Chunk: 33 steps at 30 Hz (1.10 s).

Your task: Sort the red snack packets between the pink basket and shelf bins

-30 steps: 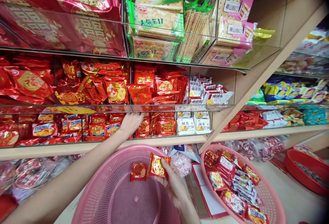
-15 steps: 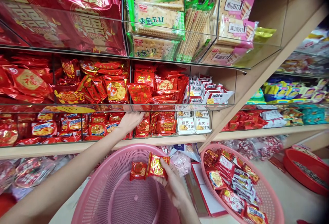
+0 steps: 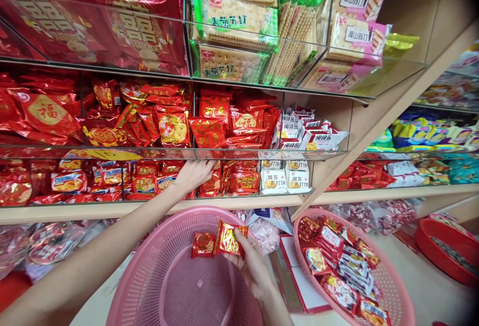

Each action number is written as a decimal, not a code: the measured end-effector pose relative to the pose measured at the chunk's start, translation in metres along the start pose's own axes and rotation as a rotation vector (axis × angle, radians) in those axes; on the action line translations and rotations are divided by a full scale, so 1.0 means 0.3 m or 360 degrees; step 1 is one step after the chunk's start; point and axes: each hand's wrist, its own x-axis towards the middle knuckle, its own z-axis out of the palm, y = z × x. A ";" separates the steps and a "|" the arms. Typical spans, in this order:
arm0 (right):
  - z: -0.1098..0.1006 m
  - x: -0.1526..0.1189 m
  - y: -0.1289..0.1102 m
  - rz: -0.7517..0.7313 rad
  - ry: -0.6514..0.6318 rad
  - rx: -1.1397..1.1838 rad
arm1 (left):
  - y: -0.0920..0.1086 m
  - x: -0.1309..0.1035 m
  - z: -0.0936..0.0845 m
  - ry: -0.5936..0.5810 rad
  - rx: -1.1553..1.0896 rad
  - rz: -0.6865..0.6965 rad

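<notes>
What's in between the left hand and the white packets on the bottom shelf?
Shiny red packets lie between the left hand and the white packets on the bottom shelf. The head view shows it.

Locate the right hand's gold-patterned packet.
In the head view, the gold-patterned packet is at lower middle, held by the right hand over the large pink basket, with another red packet at its left.

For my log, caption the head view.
Left hand at shelved red packets; right hand holding a shiny red packet over a pink basket.
</notes>
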 end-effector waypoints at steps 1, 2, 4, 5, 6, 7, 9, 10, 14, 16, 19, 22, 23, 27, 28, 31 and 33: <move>0.001 -0.002 0.000 -0.0003 -0.0006 -0.0004 | 0.002 -0.002 0.002 0.0015 0.0004 -0.0001; 0.003 -0.002 -0.001 -0.0007 -0.0013 -0.0009 | 0.004 -0.004 0.004 0.0027 0.0007 -0.0005; 0.007 0.001 -0.003 -0.0014 -0.0030 -0.0019 | 0.006 -0.005 0.009 0.0047 0.0009 -0.0020; 0.009 0.005 -0.004 -0.0015 -0.0043 -0.0025 | 0.007 -0.005 0.012 0.0056 0.0008 -0.0028; 0.012 0.012 -0.006 -0.0016 -0.0055 -0.0030 | 0.007 -0.004 0.014 0.0066 0.0006 -0.0034; 0.015 0.019 -0.008 -0.0016 -0.0067 -0.0033 | 0.008 -0.004 0.016 0.0075 0.0004 -0.0037; 0.021 0.036 -0.012 -0.0016 -0.0087 -0.0034 | 0.008 -0.005 0.016 0.0093 0.0001 -0.0036; 0.024 0.043 -0.014 -0.0014 -0.0096 -0.0033 | 0.009 -0.006 0.014 0.0100 -0.0001 -0.0034; 0.030 0.054 -0.010 -0.0008 -0.0115 -0.0033 | 0.019 -0.023 0.003 0.0123 -0.0017 -0.0019; 0.029 0.049 -0.005 -0.0007 -0.0111 -0.0045 | 0.026 -0.036 -0.001 0.0141 -0.0030 -0.0010; 0.028 0.038 -0.002 -0.0015 -0.0097 -0.0074 | 0.036 -0.058 -0.003 0.0163 -0.0051 0.0003; 0.030 0.031 -0.004 -0.0025 -0.0086 -0.0095 | 0.042 -0.084 -0.004 0.0198 -0.0107 0.0021; 0.031 0.030 -0.004 -0.0027 -0.0084 -0.0096 | 0.044 -0.094 -0.006 0.0217 -0.0143 0.0024; 0.028 0.029 -0.002 -0.0032 -0.0096 -0.0094 | 0.059 -0.142 -0.024 0.0297 -0.0307 0.0019; 0.026 0.029 0.000 -0.0030 -0.0098 -0.0093 | 0.064 -0.154 -0.031 0.0319 -0.0345 0.0023; 0.023 0.030 0.009 -0.0016 -0.0093 -0.0091 | 0.077 -0.181 -0.052 0.0368 -0.0462 0.0070; 0.022 0.032 0.015 -0.0003 -0.0086 -0.0090 | 0.079 -0.194 -0.066 0.0365 -0.0516 0.0095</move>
